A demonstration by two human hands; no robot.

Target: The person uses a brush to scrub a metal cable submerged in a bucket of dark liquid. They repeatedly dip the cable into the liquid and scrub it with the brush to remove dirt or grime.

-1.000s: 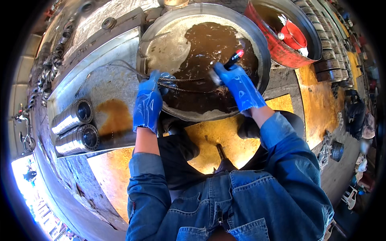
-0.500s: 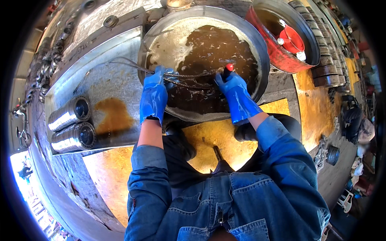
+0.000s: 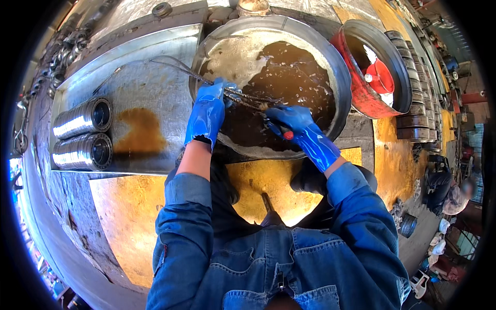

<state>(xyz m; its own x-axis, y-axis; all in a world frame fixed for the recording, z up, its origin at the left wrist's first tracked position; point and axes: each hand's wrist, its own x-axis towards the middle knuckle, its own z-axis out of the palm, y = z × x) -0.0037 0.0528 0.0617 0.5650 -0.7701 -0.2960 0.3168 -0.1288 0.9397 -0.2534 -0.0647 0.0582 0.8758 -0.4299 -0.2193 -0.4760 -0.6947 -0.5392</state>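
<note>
Both my hands wear blue rubber gloves over a round metal tub (image 3: 338,70) of brown liquid (image 3: 297,64) with pale foam at its left. My left hand (image 3: 207,107) is closed around a twisted wire cable (image 3: 178,64) at the tub's left side. The cable loops out over the metal tray and runs right, its strands crossing the tub. My right hand (image 3: 293,119) is closed on a tool with a red-ended dark handle (image 3: 288,135), close to the cable's right part. The tool's working end is hidden, so its kind cannot be told.
On the left, a shallow metal tray (image 3: 155,93) holds two rows of shiny bearing-like rings (image 3: 77,121) beside a brown puddle. A red drum (image 3: 356,98) with a red funnel-shaped vessel (image 3: 381,77) stands right, beside stacked metal rings (image 3: 413,124). A person (image 3: 447,196) is at far right.
My right hand has come nearer to me and turned, so the tool's red end now points toward me. My left hand keeps its hold on the cable. The whole view has shifted slightly.
</note>
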